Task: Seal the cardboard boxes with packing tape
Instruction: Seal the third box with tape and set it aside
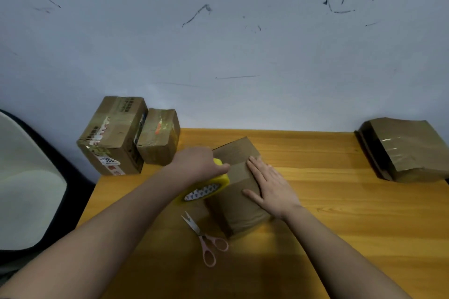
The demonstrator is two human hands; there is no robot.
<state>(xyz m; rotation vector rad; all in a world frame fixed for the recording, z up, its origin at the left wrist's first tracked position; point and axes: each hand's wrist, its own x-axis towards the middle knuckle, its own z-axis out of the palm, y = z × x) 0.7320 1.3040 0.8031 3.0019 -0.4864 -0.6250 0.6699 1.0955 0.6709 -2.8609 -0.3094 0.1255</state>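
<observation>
Two hands: left [196, 165] hides tape roll [206, 189] top; right [269, 184] flat on box [239, 192].

A brown rectangular cardboard box [239, 184] lies flat on the wooden table, long axis angled away, flaps closed. A yellow packing-tape roll [206, 189] with a patterned core rests against its left edge. Three further brown boxes, already taped: two [111, 136] [159, 137] far left, one [410, 148] far right.

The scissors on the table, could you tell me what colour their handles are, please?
Pale pink handles on the scissors, with plain metal blades; the head view shows them.
</observation>
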